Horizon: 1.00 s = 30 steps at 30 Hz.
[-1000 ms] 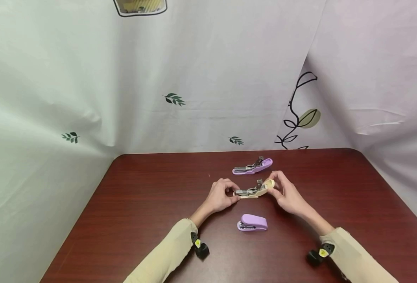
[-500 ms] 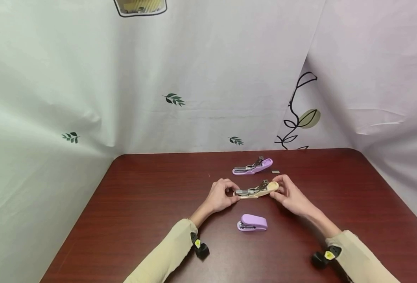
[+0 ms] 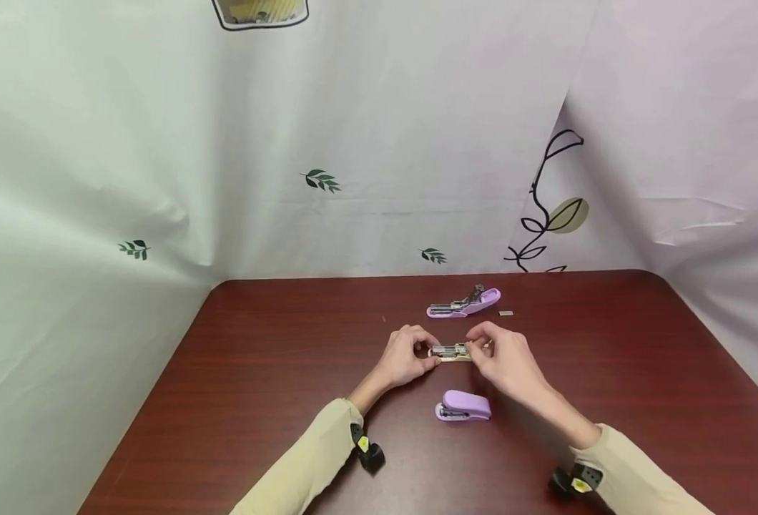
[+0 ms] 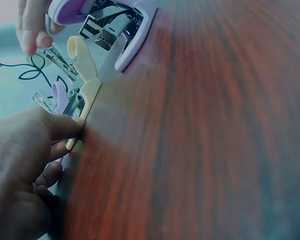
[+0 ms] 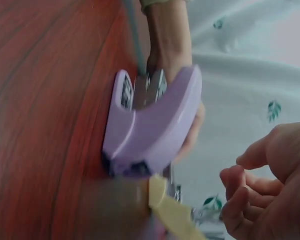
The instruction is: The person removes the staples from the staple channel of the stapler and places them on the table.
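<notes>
A cream stapler (image 3: 453,358) lies opened out on the table, its metal parts exposed. My left hand (image 3: 406,357) grips its left end between thumb and fingers, seen closely in the left wrist view, where the hand (image 4: 20,155) is beside the cream body (image 4: 90,90). At the hinge side, my right hand (image 3: 508,363) pinches the raised metal part and hides the cream cover in the head view. The left wrist view shows that hand's fingertips (image 4: 31,46) at the metal part's end. The right wrist view blurs the cream stapler (image 5: 172,215) below the right hand (image 5: 285,185).
An opened purple stapler (image 3: 480,302) lies behind the cream one, with a small silvery piece (image 3: 505,313) at its right. A closed purple stapler (image 3: 466,405) sits nearer the front. White patterned cloth (image 3: 379,143) hangs around the dark red table (image 3: 276,343).
My right hand has moved left from the cream cover's outer end to the metal part. The small silvery piece has come into view beside the rear purple stapler. My left hand keeps its grip.
</notes>
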Tool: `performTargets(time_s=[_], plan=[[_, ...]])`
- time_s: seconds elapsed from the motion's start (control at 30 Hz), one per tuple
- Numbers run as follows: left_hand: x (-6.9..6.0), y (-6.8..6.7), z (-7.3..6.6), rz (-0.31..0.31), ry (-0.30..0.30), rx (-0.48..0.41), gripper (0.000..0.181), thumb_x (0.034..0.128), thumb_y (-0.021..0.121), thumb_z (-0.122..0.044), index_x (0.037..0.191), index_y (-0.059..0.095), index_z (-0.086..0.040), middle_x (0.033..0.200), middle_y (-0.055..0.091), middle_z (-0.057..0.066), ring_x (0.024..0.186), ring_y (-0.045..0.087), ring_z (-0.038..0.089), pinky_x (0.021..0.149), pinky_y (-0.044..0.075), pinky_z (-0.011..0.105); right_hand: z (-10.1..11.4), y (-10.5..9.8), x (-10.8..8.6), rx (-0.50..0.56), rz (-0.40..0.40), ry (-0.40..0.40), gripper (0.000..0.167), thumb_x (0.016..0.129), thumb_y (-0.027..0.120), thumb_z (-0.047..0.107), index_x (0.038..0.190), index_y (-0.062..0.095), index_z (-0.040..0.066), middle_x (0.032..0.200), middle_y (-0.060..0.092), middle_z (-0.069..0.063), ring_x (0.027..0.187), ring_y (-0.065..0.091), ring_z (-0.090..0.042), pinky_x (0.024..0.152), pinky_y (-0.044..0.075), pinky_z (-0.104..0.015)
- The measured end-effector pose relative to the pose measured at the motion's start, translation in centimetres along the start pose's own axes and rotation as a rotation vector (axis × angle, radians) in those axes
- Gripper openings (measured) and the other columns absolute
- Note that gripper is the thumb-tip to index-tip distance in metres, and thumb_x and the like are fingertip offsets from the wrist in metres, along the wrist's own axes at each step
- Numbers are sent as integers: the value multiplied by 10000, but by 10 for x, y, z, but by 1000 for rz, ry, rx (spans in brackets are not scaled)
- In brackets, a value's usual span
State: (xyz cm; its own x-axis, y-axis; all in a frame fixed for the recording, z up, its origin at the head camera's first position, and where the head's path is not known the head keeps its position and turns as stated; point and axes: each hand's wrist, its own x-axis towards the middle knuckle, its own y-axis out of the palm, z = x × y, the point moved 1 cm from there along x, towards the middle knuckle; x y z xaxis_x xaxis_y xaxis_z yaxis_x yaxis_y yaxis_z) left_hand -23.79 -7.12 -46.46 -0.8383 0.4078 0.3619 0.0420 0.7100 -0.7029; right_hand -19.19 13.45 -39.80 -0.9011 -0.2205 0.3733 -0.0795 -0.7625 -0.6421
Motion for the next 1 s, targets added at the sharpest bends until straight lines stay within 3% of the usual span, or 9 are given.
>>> performTargets(time_s=[0.13, 0.23, 0.33, 0.7, 1.0], plan=[[0, -1, -1, -14, 4, -6, 162, 751, 854, -118, 887, 766, -122, 805, 636, -51, 752, 507, 117, 670, 402, 246, 1, 9, 3, 85, 107, 11, 74, 847, 685, -39, 920, 677, -29, 706, 668, -29, 545, 574, -111, 514, 456, -259], [0, -2, -1, -14, -3, -4, 162, 750, 856, -122, 884, 765, -128, 807, 634, -61, 754, 506, 112, 673, 400, 242, -4, 18, 5, 166, 202, 84, 72, 873, 648, -49, 941, 654, -70, 700, 675, -68, 506, 581, -136, 475, 455, -252], [0, -1, -1, -2, 2, 0, 162, 755, 855, -131, 890, 766, -130, 816, 638, -65, 760, 506, 107, 680, 397, 239, -7, 26, 7, 180, 245, 147, 93, 886, 633, -35, 965, 645, -83, 696, 673, -64, 492, 584, -143, 449, 458, -259], [0, 2, -1, -10, 15, -4, 164, 751, 848, -115, 894, 768, -123, 825, 655, -51, 776, 532, 136, 693, 405, 246, -10, 38, 10, 177, 267, 241, 110, 899, 645, -5, 977, 656, -81, 681, 673, -36, 497, 591, -134, 427, 461, -273], [0, 2, 0, -8, 27, 3, 166, 751, 850, -111, 895, 770, -124, 827, 659, -56, 777, 521, 112, 693, 407, 240, -10, 41, 10, 262, 271, 287, 154, 893, 632, -33, 1009, 645, -133, 676, 682, -64, 489, 582, -121, 432, 481, -268]])
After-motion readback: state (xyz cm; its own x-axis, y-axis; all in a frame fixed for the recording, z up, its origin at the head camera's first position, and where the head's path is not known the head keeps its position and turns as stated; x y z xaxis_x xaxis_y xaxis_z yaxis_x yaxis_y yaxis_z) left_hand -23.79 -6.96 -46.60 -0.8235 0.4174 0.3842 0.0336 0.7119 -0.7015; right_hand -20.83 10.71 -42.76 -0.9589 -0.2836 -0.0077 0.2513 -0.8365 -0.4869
